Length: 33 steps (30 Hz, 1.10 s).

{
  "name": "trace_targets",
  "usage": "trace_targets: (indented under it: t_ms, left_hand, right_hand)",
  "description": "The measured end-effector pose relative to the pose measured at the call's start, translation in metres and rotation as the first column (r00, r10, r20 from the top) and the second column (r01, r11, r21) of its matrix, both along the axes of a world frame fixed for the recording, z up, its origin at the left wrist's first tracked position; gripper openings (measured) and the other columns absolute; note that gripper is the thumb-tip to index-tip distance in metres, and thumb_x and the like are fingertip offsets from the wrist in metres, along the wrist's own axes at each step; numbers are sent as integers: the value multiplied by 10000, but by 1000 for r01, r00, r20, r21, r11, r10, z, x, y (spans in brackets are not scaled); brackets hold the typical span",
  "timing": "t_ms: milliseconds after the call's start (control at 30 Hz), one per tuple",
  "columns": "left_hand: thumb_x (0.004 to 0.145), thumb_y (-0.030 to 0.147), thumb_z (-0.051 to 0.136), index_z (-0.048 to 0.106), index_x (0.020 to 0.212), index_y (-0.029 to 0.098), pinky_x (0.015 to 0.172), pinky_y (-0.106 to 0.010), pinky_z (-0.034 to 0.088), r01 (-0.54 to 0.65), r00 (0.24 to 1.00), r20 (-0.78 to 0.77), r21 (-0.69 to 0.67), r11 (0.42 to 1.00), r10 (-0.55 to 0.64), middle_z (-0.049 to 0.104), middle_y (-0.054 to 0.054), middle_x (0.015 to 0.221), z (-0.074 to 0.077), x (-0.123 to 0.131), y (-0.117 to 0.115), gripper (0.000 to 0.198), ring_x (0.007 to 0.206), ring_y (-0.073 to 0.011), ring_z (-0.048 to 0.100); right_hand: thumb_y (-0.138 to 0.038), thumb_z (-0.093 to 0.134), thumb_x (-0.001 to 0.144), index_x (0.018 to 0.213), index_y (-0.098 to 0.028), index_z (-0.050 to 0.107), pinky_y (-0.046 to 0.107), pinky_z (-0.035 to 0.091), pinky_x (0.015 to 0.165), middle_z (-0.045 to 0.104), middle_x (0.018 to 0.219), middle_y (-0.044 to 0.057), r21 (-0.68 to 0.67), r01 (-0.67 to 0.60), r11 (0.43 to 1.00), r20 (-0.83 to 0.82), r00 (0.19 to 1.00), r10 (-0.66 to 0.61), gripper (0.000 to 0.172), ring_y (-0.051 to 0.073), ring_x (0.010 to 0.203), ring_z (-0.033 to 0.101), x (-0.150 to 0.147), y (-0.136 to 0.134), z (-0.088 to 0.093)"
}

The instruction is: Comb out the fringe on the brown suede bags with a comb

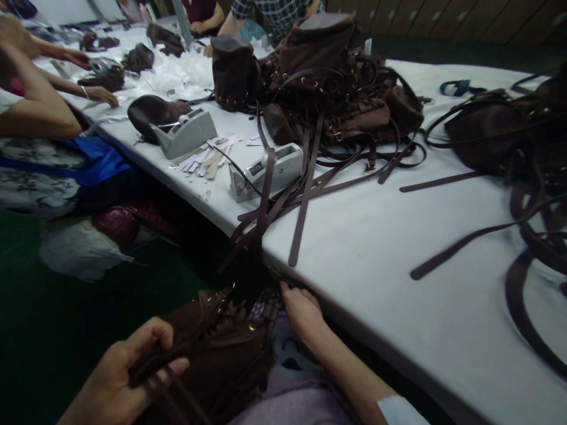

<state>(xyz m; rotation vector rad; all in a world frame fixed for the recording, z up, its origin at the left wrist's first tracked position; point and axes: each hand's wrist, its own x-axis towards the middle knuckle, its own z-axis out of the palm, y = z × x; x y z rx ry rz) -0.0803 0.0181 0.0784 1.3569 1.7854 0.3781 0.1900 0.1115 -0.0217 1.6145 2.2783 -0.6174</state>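
Note:
A dark brown drawstring bag lies in my lap, below the edge of the white table. My left hand is closed on the bag's left side and on its thin cords. My right hand sits at the bag's upper right, just under the table edge, fingers curled against the bag's patterned top; what they grip is hidden. Long brown straps hang over the table edge right above the bag.
Two grey tape dispensers stand on the table, with paper strips between them. A heap of brown bags lies behind, more bags and straps at right. Other people's arms work at the left.

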Motion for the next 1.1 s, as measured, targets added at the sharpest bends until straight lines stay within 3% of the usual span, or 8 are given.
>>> trace_targets:
  t_ms: [167,300,367,500,700,833,967,1100]
  left_hand:
    - [768,583,597,481,826,227,504,-208,352,-51,998,32,-141,989,56,450,53,650,2,-23,17,379,588,-128,443]
    - [865,596,457,482,750,201,520,-206,345,-55,997,42,-116,992,61,434,41,651,-12,-11,35,412,616,-129,415]
    - [877,583,445,482,743,204,537,-204,361,-71,996,46,-48,996,74,444,41,653,-16,2,40,404,629,-132,420]
    - [877,563,464,493,748,217,510,-192,370,-77,996,47,18,997,76,458,49,636,-17,22,34,370,589,-124,432]
    - [899,462,482,555,777,224,577,-184,445,166,983,65,102,981,-173,541,32,670,-14,10,6,277,617,-127,532]
    - [942,415,417,553,819,229,538,-166,449,196,979,33,118,973,-202,560,41,646,-6,-12,-4,261,572,-114,557]
    - [960,372,409,525,795,223,556,-169,436,273,962,-57,166,948,-267,529,48,655,-8,-10,2,251,587,-101,546]
    - [939,291,480,498,773,211,601,-213,415,433,901,-142,363,825,-411,528,37,691,-19,14,10,185,625,-107,538]
  right_hand:
    - [-63,375,905,1392,-194,394,324,515,690,724,901,111,-4,148,989,-165,975,-147,505,266,817,705,6,-6,10]
    - [-189,269,985,1405,-189,350,245,485,599,707,804,67,-70,371,926,-530,773,-350,428,190,671,687,-2,-21,46]
    - [-182,291,977,1390,-225,358,215,470,564,695,782,33,-110,226,968,-639,730,-243,421,161,631,670,-17,-37,60]
    - [-74,474,833,1406,-218,334,304,520,632,699,926,90,21,-169,985,-450,879,160,607,240,760,686,-50,-53,52]
    - [-33,364,887,1392,-174,394,351,534,675,695,959,154,18,-51,999,-46,998,52,526,262,820,695,-24,-11,9]
    - [-4,389,858,1293,-131,516,338,525,687,709,888,172,-50,32,998,32,999,-30,471,284,854,697,13,-3,7]
    - [-50,403,872,1441,-189,328,314,520,687,713,918,109,6,66,998,-170,983,-64,590,244,803,694,2,-34,36]
    - [-100,461,858,1442,-190,308,282,517,626,699,889,88,123,-215,969,-411,878,247,611,213,732,676,-34,-62,49]
